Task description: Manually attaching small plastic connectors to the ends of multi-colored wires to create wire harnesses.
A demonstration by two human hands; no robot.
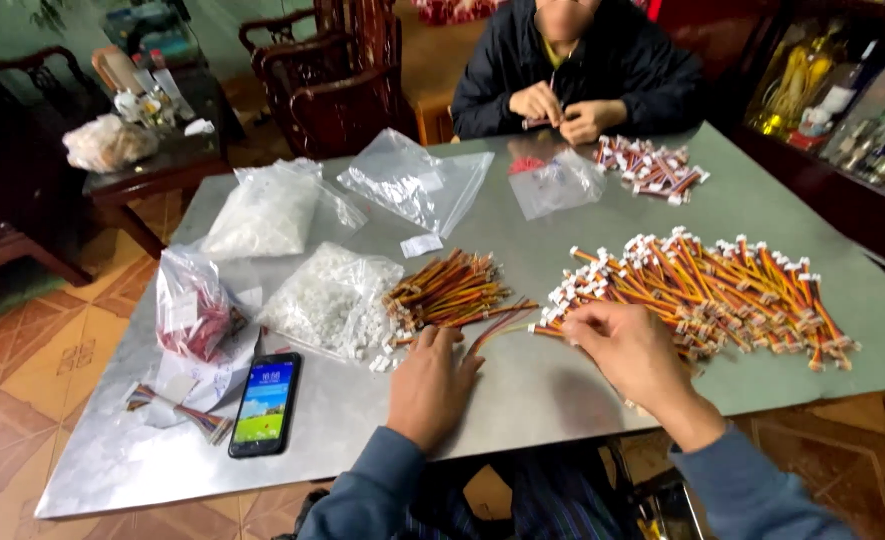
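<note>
The right hand (630, 350) pinches a short red-yellow-orange wire lead with a white plug (547, 322) — beside the big heap of finished leads (722, 290). The left hand (427, 385) rests loosely curled, touching the lead's bare end (492, 335) on the grey metal table (552, 385) — near scattered white plastic connectors (334, 300).

My left hand (427, 385) lay palm down, so I could not tell what its fingertips pressed. My right hand (630, 352) hid the end of the wire lead (502, 322) it pinched. The little white plugs in the bag of connectors (330, 298) were too small to tell apart. The bottom edge cut off both my sleeves. Across the table (582, 390), the other person's hands (562, 108) covered a tiny thing I could not make out.
</note>
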